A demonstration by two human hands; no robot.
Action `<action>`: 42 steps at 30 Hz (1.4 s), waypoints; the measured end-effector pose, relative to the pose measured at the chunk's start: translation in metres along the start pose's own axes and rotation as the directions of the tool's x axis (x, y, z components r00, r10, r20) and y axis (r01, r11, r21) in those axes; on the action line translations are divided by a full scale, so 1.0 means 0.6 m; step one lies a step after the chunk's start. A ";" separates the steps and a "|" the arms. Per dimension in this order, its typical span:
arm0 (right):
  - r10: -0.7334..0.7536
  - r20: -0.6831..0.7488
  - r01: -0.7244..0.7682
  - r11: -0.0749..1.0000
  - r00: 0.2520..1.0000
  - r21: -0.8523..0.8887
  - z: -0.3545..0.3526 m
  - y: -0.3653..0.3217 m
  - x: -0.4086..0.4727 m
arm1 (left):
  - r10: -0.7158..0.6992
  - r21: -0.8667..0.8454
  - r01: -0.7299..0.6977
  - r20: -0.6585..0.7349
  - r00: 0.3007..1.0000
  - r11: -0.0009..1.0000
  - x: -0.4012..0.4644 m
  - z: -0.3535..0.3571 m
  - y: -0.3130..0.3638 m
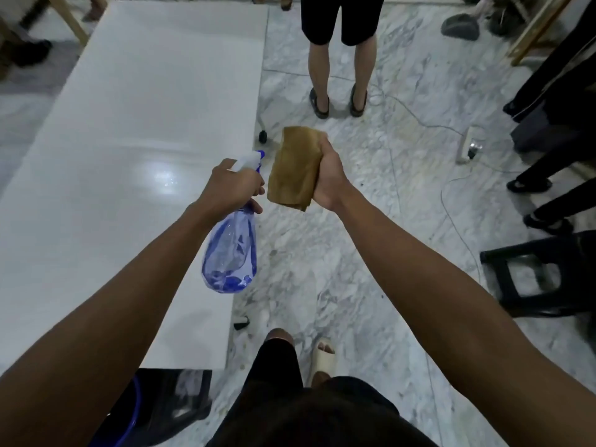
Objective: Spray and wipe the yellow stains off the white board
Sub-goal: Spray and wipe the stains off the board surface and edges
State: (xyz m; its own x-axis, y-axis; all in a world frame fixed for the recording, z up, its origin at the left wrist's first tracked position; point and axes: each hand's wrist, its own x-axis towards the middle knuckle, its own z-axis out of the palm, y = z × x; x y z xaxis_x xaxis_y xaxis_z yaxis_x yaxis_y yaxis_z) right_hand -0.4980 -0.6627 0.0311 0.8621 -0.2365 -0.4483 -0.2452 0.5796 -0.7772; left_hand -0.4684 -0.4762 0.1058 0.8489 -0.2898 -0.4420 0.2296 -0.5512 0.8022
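The white board [129, 130] lies flat on the left, long and glossy, with a small wet sheen near its right middle; I see no yellow stains on it. My left hand [233, 185] grips the neck of a clear blue spray bottle [230, 253], whose white nozzle points away over the board's right edge. My right hand [329, 177] holds a folded brown cloth [295, 169] upright in the air, just right of the bottle and above the marble floor.
A person in black shorts and sandals [338, 59] stands ahead on the marble floor. A power strip [467, 146] with cables lies to the right, near other people's legs and a black stool [541, 272]. A blue bucket [129, 411] sits at lower left.
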 end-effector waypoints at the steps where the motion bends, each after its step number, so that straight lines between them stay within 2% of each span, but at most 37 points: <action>1: 0.008 -0.004 -0.008 1.000 1.000 -0.008 -0.002 -0.016 0.028 | -0.003 -0.004 0.003 0.000 1.000 1.000 0.026 0.004 0.015; 9: 0.057 0.043 -0.055 0.997 0.997 -0.052 0.018 -0.127 0.321 | 0.034 0.074 -0.032 -0.031 0.999 0.997 0.307 0.006 0.103; 13: 0.084 -0.019 -0.084 0.996 0.996 0.011 0.041 -0.196 0.486 | -0.026 0.014 0.026 -0.020 0.999 1.000 0.467 -0.004 0.166; 16: 0.097 -0.035 -0.095 0.995 0.995 0.041 0.052 -0.230 0.582 | -0.040 0.034 0.041 -0.033 0.999 0.999 0.570 -0.014 0.211; 21: 0.239 -0.102 -0.238 0.971 0.966 0.017 0.044 -0.255 0.721 | -0.085 0.035 0.086 -0.019 0.996 0.996 0.713 -0.030 0.271; 24: 0.324 -0.082 -0.334 0.926 0.942 -0.175 0.033 -0.263 0.810 | -0.111 -0.001 0.111 -0.035 0.993 0.994 0.793 -0.036 0.312; 25: 0.330 -0.097 -0.344 0.898 0.939 -0.273 0.034 -0.268 0.841 | -0.114 0.002 0.115 -0.045 0.992 0.993 0.822 -0.037 0.324; 27: 0.334 -0.111 -0.351 0.866 0.936 -0.357 0.030 -0.268 0.935 | -0.120 0.003 0.121 -0.071 0.990 0.993 0.884 -0.037 0.347; 30: 0.261 -0.182 -0.318 0.815 0.948 -0.485 0.039 -0.317 1.077 | -0.148 -0.022 0.146 -0.086 0.985 0.989 0.995 -0.033 0.370; 34: -0.016 -0.136 -0.064 0.824 0.991 -0.562 0.061 -0.407 1.277 | -0.168 -0.085 0.158 -0.139 0.976 0.984 1.143 -0.025 0.405; 37: -0.256 -0.085 0.127 0.708 0.963 -0.694 0.085 -0.426 1.453 | -0.130 -0.099 0.115 -0.157 0.979 0.988 1.245 -0.019 0.427; 40: -0.363 -0.107 0.083 0.472 0.926 -0.878 0.111 -0.433 1.600 | -0.088 -0.106 0.068 -0.198 0.976 0.992 1.333 -0.021 0.442; 42: -0.335 -0.004 0.097 0.282 0.942 -0.955 0.130 -0.432 1.644 | -0.072 -0.111 0.048 -0.220 0.973 0.993 1.375 -0.025 0.442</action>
State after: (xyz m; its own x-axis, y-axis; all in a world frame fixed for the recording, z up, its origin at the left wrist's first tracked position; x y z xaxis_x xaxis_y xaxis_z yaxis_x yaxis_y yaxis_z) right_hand 0.4505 -0.9855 -0.1751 0.8928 -0.4196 -0.1638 -0.4093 -0.6038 -0.6841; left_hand 0.3000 -0.8498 -0.0402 0.9140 -0.0702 -0.3997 0.3219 -0.4741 0.8195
